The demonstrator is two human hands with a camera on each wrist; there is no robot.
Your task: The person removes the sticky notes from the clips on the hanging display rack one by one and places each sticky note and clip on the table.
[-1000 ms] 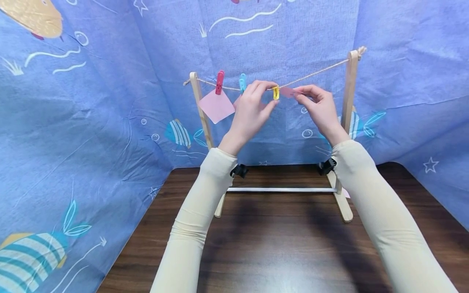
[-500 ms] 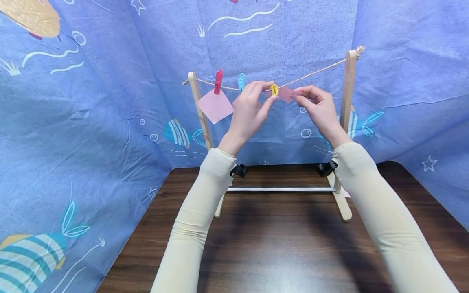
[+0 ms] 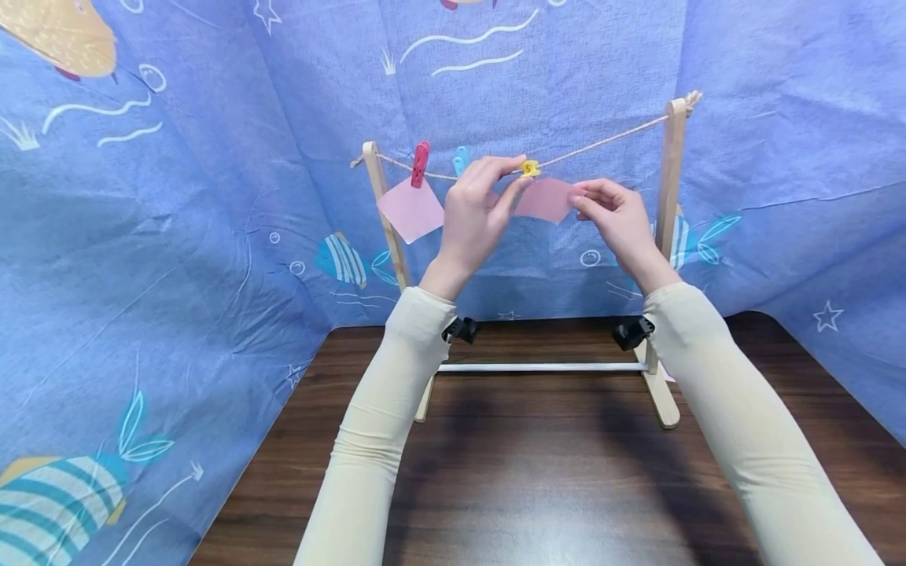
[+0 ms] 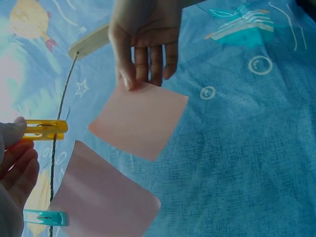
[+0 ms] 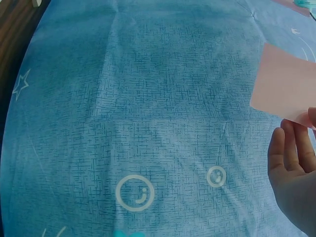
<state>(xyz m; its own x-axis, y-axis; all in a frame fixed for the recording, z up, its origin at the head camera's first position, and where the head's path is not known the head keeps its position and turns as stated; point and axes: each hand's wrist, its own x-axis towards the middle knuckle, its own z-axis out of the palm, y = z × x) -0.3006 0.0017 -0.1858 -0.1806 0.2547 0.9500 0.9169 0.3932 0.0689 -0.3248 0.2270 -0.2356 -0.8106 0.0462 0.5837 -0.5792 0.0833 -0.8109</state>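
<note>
My left hand point(image 3: 476, 208) pinches a yellow clothespin point(image 3: 530, 168) by its end, at the rope point(image 3: 602, 146). In the left wrist view the clothespin point(image 4: 47, 129) crosses the rope; whether it bites on it I cannot tell. My right hand point(image 3: 617, 224) pinches one corner of a square pink paper point(image 3: 543, 200), held just below the rope. A gap separates this paper point(image 4: 140, 121) from the clothespin in the left wrist view. A red clothespin point(image 3: 420, 163) holds another pink paper point(image 3: 410, 210) on the rope. Beside it, a blue clothespin point(image 3: 461, 160) holds a pink paper point(image 4: 106, 197), mostly hidden behind my left hand in the head view.
The rope hangs between two wooden posts point(image 3: 672, 173), joined low down by a white rod point(image 3: 538, 367). The frame stands on a dark wooden table point(image 3: 538, 472). Blue fish-printed cloth point(image 3: 212, 196) surrounds the back and sides. A bit of pink paper point(image 3: 667, 374) shows behind the right foot.
The yellow clothespin has turned in my left fingers, from upright to lying flatter. The paper in my right hand has tipped downward and shows more of its face. Both hands stay near the rope.
</note>
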